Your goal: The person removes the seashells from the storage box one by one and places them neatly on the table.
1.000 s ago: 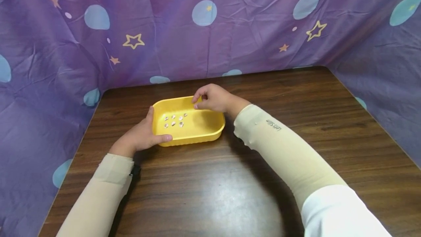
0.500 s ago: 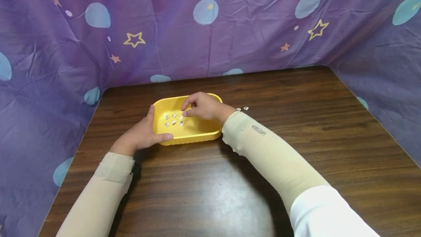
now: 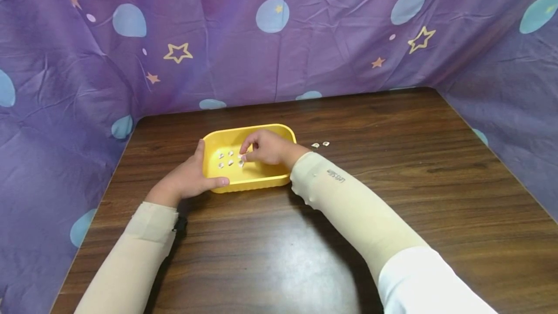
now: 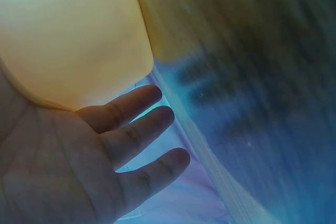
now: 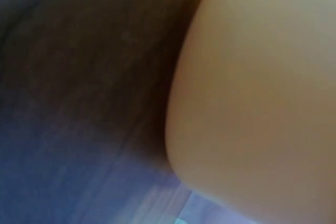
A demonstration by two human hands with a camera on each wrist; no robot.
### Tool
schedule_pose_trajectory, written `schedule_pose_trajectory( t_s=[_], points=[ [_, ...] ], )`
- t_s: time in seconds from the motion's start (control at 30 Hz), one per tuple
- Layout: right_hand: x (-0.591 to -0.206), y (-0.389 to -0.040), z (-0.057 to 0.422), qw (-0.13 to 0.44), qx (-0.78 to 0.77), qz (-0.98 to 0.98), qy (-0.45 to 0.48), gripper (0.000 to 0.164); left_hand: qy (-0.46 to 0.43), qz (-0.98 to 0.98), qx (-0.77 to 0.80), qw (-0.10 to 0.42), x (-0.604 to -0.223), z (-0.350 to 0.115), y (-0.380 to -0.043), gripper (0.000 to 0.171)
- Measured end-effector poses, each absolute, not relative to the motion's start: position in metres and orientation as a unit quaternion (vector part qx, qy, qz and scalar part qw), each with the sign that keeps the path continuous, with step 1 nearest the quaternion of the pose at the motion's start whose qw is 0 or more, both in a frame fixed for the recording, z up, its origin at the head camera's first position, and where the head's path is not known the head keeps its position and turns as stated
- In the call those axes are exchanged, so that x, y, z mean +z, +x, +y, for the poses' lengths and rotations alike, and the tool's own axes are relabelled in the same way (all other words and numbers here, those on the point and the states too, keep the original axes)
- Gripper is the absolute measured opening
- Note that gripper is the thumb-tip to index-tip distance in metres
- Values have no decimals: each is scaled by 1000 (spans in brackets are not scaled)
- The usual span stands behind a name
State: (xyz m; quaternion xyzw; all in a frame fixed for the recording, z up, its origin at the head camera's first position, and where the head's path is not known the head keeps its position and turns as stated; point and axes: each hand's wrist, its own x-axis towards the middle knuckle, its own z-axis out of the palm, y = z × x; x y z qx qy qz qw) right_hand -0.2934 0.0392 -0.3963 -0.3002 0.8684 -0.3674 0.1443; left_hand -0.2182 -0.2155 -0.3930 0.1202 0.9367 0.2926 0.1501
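A yellow plastic tray stands on the table in the head view, with several small white shell-like pieces on its left half. My left hand holds the tray's left end, the thumb over the near rim and the fingers along the outer wall. In the left wrist view, three fingers reach past the tray's corner. My right hand reaches inside the tray, thumb and index finger pinching a small white shell-like piece among the others. The right wrist view shows the tray's blurred outer wall.
Two more white shell-like pieces lie on the dark wooden table, right of the tray. A purple curtain with stars and blue spots hangs behind and along the sides.
My right hand has moved left and down from over the far rim to the pieces in the tray. The two pieces on the table came into view. My left hand stayed put.
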Motion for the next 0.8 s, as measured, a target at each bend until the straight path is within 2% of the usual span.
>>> schedule_pose_trajectory(
  t_s=[0.37,0.57,0.8],
  points=[
    [-401,-292,36,192,-316,872,-322,19,117,938,286,155,-392,-217,-218,137],
    [-402,-291,34,195,-283,881,-326,23,117,939,285,153,-391,-216,-217,137],
    [-400,-289,34,212,-258,888,-316,35,115,941,279,152,-391,-216,-217,137]
  ],
)
